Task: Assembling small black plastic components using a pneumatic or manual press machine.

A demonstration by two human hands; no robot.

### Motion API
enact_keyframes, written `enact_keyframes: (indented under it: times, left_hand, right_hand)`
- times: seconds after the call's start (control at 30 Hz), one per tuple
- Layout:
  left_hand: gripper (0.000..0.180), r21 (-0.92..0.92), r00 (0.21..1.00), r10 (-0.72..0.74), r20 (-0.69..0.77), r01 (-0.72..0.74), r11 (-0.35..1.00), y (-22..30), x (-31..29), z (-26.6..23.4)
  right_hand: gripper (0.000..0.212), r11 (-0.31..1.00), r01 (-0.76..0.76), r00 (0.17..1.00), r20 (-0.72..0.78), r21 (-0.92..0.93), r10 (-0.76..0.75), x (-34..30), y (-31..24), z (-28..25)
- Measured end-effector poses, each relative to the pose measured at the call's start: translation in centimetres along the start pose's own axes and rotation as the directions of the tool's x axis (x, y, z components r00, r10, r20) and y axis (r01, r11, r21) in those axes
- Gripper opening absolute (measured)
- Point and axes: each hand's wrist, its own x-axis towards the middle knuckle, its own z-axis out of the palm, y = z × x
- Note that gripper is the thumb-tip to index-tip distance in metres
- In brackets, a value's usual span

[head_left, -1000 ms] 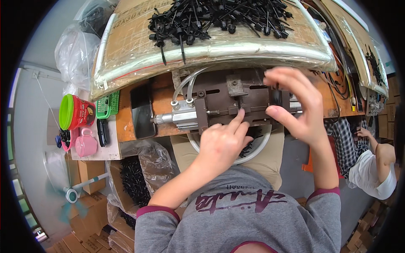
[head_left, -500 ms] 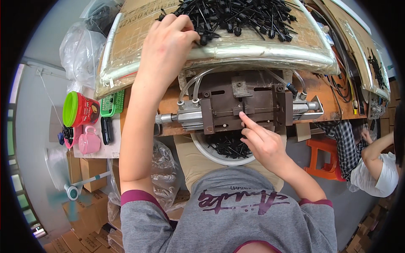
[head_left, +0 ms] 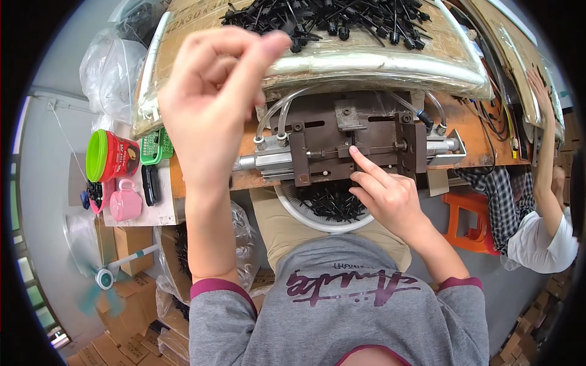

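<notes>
My left hand is raised in front of the cardboard-topped bench, blurred by motion. Its thumb and forefinger are pinched together, and a blurred dark tip of a black plastic part shows at the fingertips. Behind it lies a heap of black plastic parts with thin stems and knobby heads. My right hand has its forefinger stretched onto the small centre block of a dark metal fixture, its other fingers loosely bent and holding nothing. A thin black piece lies in the block by that fingertip.
Air cylinders with clear hoses flank the fixture. Below it, a white basket holds more black parts. At left stand a red-green bucket, a green basket and a pink cup. A co-worker's arm reaches along the right bench.
My left hand has come away from the heap, back and up, with its fingers pinched. My right forefinger stays on the block. The co-worker's arm now stretches up onto the right-hand bench.
</notes>
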Motion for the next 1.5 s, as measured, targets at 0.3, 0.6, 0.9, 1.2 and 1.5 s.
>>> enact_keyframes:
  times: [0.3,0.6,0.9,1.2,1.5]
  left_hand:
    - [0.036,0.274,0.941,0.055,0.335,-0.153,0.95,-0.3,-8.7,0.4]
    - [0.029,0.565,0.896,0.112,0.43,-0.364,0.74,-3.7,-14.3,5.5]
    - [0.022,0.603,0.834,0.063,0.549,-0.447,0.661,-5.0,-14.0,7.2]
    - [0.055,0.216,0.922,-0.116,0.369,0.037,0.976,-2.5,-12.0,5.8]
    - [0.029,0.176,0.985,-0.059,0.16,0.03,0.984,-0.5,-10.2,3.5]
  right_hand:
    - [0.013,0.981,0.115,0.936,-0.347,0.154,-0.055,13.3,-1.6,-5.5]
    - [0.016,0.869,0.122,0.982,-0.072,-0.479,-0.177,25.3,1.7,-1.4]
    - [0.008,0.968,0.218,0.967,-0.105,-0.128,-0.232,21.0,7.3,-7.0]
    - [0.015,0.93,0.364,0.881,-0.343,0.051,-0.326,12.3,4.5,-8.2]
    - [0.027,0.931,0.364,0.864,-0.383,0.025,-0.328,14.7,2.4,-6.1]
